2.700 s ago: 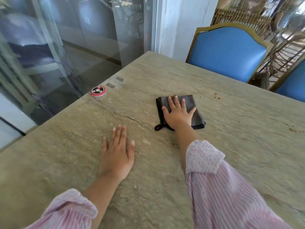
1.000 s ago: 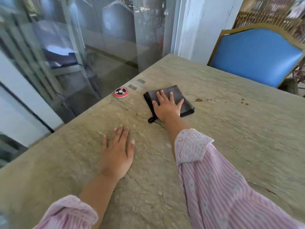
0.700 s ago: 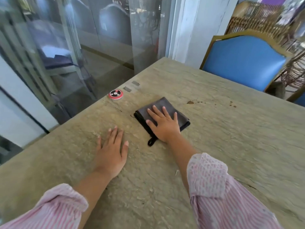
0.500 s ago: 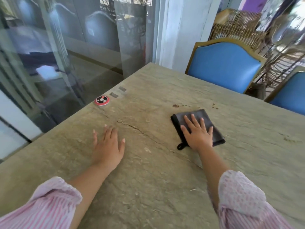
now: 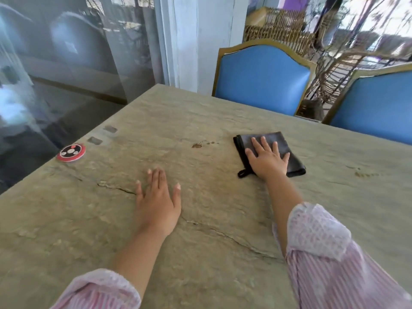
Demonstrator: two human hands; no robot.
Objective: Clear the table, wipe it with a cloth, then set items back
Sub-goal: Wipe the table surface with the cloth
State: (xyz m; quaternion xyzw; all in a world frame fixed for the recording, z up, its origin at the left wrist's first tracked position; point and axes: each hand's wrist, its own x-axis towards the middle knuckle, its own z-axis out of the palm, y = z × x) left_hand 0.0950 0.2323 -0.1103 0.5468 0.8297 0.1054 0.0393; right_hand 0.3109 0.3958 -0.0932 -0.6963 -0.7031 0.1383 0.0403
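A folded dark grey cloth (image 5: 292, 160) lies on the rough stone table (image 5: 200, 253), right of centre. My right hand (image 5: 267, 160) presses flat on it, fingers spread, covering its middle. The cloth's small hanging loop sticks out at its near left corner. My left hand (image 5: 157, 200) rests flat on the bare table nearer to me, fingers apart, holding nothing. A brown stain (image 5: 197, 145) marks the table just left of the cloth. A second brown smear (image 5: 362, 174) shows to the cloth's right.
A round red and black call button (image 5: 71, 152) sits by the table's left edge, with two small grey tabs (image 5: 103, 134) beyond it. Two blue chairs (image 5: 263, 79) (image 5: 374, 112) stand at the far side. A glass wall runs along the left.
My right hand has slid the cloth from near the red button across to the right, past the brown stain. My left hand has stayed flat in place.
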